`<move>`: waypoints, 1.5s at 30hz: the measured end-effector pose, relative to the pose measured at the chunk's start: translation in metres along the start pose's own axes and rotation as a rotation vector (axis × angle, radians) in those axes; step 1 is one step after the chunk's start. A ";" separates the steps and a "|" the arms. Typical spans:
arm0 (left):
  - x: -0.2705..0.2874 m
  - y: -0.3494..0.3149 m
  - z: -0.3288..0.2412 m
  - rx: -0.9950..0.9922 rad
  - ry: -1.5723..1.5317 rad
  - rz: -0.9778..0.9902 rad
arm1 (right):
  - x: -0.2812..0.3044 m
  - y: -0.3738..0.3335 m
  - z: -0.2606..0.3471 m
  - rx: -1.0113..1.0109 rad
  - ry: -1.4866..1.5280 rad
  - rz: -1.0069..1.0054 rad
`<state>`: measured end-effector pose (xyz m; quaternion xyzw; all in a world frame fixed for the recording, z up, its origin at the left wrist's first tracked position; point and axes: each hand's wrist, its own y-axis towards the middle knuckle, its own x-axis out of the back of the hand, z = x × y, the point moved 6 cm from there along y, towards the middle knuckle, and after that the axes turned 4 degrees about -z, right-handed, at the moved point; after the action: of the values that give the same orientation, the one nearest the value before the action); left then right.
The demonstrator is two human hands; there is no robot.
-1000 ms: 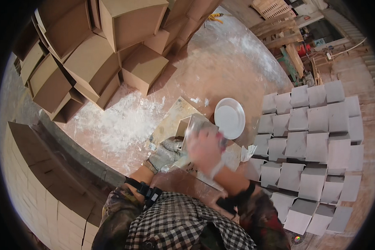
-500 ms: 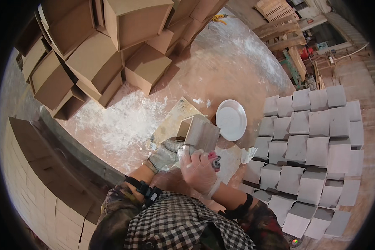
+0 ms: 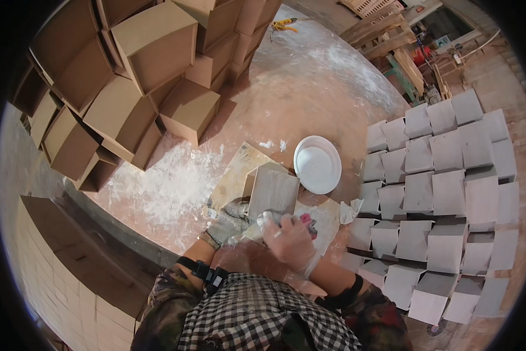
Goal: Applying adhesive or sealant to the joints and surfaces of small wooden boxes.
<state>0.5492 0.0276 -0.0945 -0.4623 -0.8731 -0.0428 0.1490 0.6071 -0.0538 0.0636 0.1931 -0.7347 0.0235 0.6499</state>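
A small box (image 3: 273, 190) with a greyish-white top face rests tilted in front of me, over a pale, stained board (image 3: 239, 167). My left hand (image 3: 231, 224), in a dusty grey knitted glove, grips the box at its near left side. Thinly gloved and whitened with powder, my right hand (image 3: 291, 243) is closed at the near edge of the box. A pink-and-dark object (image 3: 310, 226) sticks out of its right side; the fingers hide the rest, so its kind is unclear. Just beyond the box stands a round white basin (image 3: 298, 167) with white material inside.
Brown unfinished boxes (image 3: 157, 52) are stacked at the far left. Rows of white-grey boxes (image 3: 418, 193) fill the right side. A crumpled white scrap (image 3: 349, 211) lies right of the board. White powder (image 3: 157, 175) covers parts of the floor. A yellow tool (image 3: 283, 24) lies far off.
My right hand has moved slightly right and nearer to me along the box. The box's pale face now shows more squarely. The whole view has shifted a little.
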 end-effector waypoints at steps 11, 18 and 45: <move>-0.010 0.004 0.008 0.193 -0.364 0.058 | -0.008 -0.013 -0.051 -0.177 0.037 -0.014; -0.032 0.007 0.028 0.454 -1.691 -0.028 | -0.011 0.005 -0.100 -0.235 0.021 -0.040; -0.027 -0.007 0.009 -0.216 -0.249 0.064 | -0.022 0.005 -0.073 -0.321 0.070 0.062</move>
<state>0.5556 0.0038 -0.1102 -0.5050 -0.8599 -0.0740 -0.0097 0.6767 -0.0225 0.0550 0.0634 -0.7115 -0.0674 0.6966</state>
